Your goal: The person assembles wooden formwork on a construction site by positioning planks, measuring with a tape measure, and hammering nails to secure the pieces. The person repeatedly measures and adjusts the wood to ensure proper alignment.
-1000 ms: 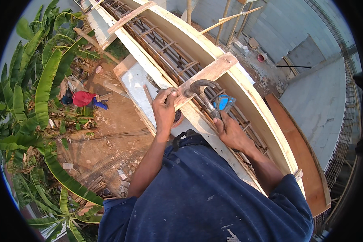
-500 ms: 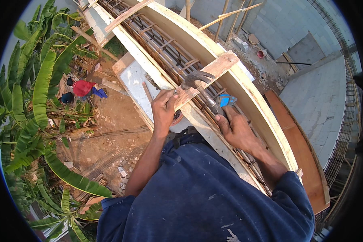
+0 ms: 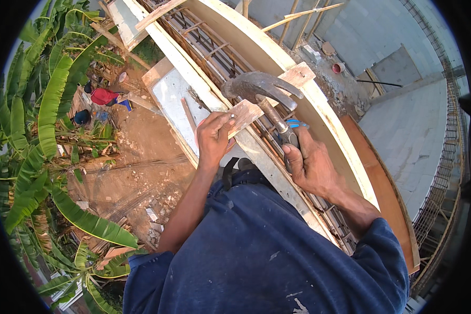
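the right hand [image 3: 317, 166] clamps its fingers round a grey steel claw hammer [image 3: 252, 87], handle toward eleven o'clock; at seven from its head, the left hand [image 3: 213, 137] seemingly pinches a small silvery nail [image 3: 232, 116] between its fingers.

The hammer [image 3: 255, 86] has a dark grey head with scuffed, rusty patches and a brownish metal neck. The short board [image 3: 247, 114] is pinkish tan, streaked with grain. An object [image 3: 296, 124] toward 2 o'clock shows bright blue. The formwork [image 3: 248, 34] is pale cream-yellow, its rods [image 3: 217, 50] rusty brown. At 6 o'clock the shirt [image 3: 256, 235] is navy with white flecks. Vivid green leaves [image 3: 49, 125] fill 9 to 10 o'clock; the soil [image 3: 138, 141] at 9 is orange-brown. At 3 o'clock a curved panel [image 3: 378, 180] is reddish brown.
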The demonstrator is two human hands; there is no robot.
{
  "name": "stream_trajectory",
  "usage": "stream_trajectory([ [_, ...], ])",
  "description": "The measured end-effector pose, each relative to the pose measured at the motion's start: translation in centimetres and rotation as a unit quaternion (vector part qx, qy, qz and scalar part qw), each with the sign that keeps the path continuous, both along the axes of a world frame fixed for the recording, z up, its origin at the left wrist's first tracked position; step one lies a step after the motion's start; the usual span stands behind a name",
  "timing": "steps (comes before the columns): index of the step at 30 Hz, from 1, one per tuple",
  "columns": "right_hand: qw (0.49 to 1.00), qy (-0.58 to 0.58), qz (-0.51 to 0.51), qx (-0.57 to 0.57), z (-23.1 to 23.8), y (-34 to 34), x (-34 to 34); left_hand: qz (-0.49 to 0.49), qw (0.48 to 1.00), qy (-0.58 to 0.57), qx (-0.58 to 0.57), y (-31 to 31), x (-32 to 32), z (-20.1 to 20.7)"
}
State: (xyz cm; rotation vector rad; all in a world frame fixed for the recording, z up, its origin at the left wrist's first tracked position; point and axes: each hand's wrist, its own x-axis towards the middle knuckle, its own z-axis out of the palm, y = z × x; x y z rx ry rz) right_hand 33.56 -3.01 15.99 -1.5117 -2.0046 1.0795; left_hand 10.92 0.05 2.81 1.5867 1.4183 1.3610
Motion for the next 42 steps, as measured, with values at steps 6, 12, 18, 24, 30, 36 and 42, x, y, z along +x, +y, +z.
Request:
stream_trajectory([
  [6,0.998,-0.066,0.020,0.011,0.0,0.1,-0.3,-0.003,0.999,0.008,0.034,0.5,-0.2,-0.6],
  [12,0.990,-0.130,0.044,-0.027,-1.0,-0.2,-0.2,-0.012,1.000,0.003,0.008,0.0,-0.3,-1.0],
  [18,0.991,-0.126,0.005,-0.051,-3.3,-0.7,1.0,0.001,0.999,-0.036,0.004,-0.2,0.0,-0.1],
  [24,0.988,-0.148,0.020,-0.031,-5.0,-1.3,0.7,0.135,0.955,-0.261,-0.032,-0.8,0.3,0.0],
  [30,0.982,-0.170,0.030,-0.079,-5.4,-1.4,0.7,0.078,0.870,-0.358,-0.328,-0.9,0.3,-0.8],
  [36,0.983,-0.163,0.018,-0.081,-5.4,-1.4,0.4,0.035,0.903,-0.296,-0.309,0.4,-0.3,-1.5],
  [42,0.997,-0.065,-0.015,-0.041,-2.8,-1.3,0.7,0.044,0.895,-0.320,-0.307,0.4,-0.6,-2.0],
])
